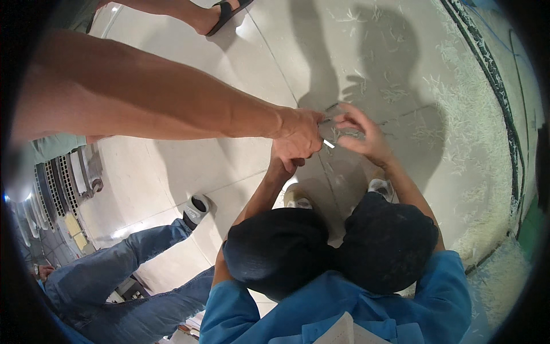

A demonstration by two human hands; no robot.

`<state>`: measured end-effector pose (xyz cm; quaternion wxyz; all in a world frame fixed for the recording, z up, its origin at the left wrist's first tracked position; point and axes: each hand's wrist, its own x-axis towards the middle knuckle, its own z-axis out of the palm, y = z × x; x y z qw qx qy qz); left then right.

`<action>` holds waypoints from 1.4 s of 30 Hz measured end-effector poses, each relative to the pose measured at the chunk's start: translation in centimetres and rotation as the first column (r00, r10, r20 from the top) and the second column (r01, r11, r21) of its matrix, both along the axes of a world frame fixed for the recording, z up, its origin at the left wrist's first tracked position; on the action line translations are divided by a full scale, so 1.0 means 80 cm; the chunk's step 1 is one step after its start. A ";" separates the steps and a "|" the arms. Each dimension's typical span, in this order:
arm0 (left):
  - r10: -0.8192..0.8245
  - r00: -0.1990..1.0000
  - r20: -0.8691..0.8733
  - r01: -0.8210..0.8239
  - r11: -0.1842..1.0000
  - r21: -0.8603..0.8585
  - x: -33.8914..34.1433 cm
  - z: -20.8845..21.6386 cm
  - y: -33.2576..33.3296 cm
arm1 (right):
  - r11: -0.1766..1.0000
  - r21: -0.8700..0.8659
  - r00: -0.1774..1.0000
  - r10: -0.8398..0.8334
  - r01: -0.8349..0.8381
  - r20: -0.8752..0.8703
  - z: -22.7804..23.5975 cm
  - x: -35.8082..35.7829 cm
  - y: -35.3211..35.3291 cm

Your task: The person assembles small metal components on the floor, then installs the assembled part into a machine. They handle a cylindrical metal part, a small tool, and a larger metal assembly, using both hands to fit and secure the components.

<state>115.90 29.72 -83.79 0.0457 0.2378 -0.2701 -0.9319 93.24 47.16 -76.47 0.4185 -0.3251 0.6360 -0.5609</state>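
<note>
Another person's bare arm reaches in from the left, and its hand (299,133) lies over my left hand (282,165). Most of my left fingers are hidden beneath it. A short white stick (328,143) pokes out by that person's fingertips; what kind it is I cannot make out. Thin dark pieces (332,106) show close to the fingertips of my right hand (365,137). That hand is raised just to the right of the other person's, slightly blurred, its thumb and fingers apart with nothing visible between them.
Pale shavings (470,137) litter the tiled floor (229,200) on the right, beside a dark cable (504,109). Jeans-clad legs (132,269) stretch across the lower left. A sandalled foot (215,20) stands at the top. Slatted strips (60,180) lie at the left.
</note>
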 end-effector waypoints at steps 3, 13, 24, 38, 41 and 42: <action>0.153 0.981 0.115 -0.073 0.853 -0.516 -0.007 -0.003 -0.008 | 0.980 -0.016 0.953 -0.190 0.199 0.236 -0.016 -0.021 0.018; 0.259 0.961 -0.092 -0.275 0.901 -0.336 -0.092 0.137 -0.060 | 0.990 0.068 0.602 -0.023 0.128 -0.798 -0.109 -0.004 -0.025; -0.029 0.820 0.572 0.531 -0.335 -0.778 -0.140 -0.033 -0.012 | 0.933 0.274 0.785 -0.016 0.235 -0.619 -0.178 -0.044 -0.064; -0.197 0.943 0.270 0.318 0.773 -0.548 -0.251 0.429 0.078 | 0.819 0.157 0.830 -0.519 0.552 -0.206 0.329 -0.072 0.031; -0.228 0.947 0.228 0.308 0.847 -0.434 -0.257 0.556 0.155 | 0.780 0.213 0.749 -0.426 0.588 -0.508 0.478 -0.050 0.096; -0.252 0.943 0.216 0.316 0.880 -0.354 -0.257 0.594 0.175 | 0.763 0.205 0.722 -0.436 0.613 -0.537 0.523 -0.046 0.122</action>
